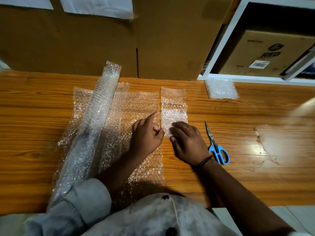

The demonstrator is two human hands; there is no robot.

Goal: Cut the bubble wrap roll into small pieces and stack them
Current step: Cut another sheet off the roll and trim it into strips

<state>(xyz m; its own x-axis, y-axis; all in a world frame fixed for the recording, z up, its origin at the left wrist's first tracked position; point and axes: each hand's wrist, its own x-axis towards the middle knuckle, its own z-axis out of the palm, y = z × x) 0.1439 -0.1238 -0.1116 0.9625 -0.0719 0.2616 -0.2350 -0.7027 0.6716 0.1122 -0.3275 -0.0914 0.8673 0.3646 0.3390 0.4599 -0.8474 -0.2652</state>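
Worktop (pixel 238 113) of orange wood is running beneath cardboard boxes (pixel 85 45) and white shelving (pixel 247 78).
Person's left hand (pixel 146 135) and right hand (pixel 187 142) are pinching a bubble-wrap strip (pixel 173 106).

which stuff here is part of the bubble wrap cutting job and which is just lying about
Job: bubble wrap roll, unrolled sheet, cut strip, stack of cut pieces, scissors.
Lying about: cardboard boxes, white shelf, papers.

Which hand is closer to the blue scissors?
Right. The right hand sits just left of the scissors; the left hand is farther left, on the bubble wrap sheet.
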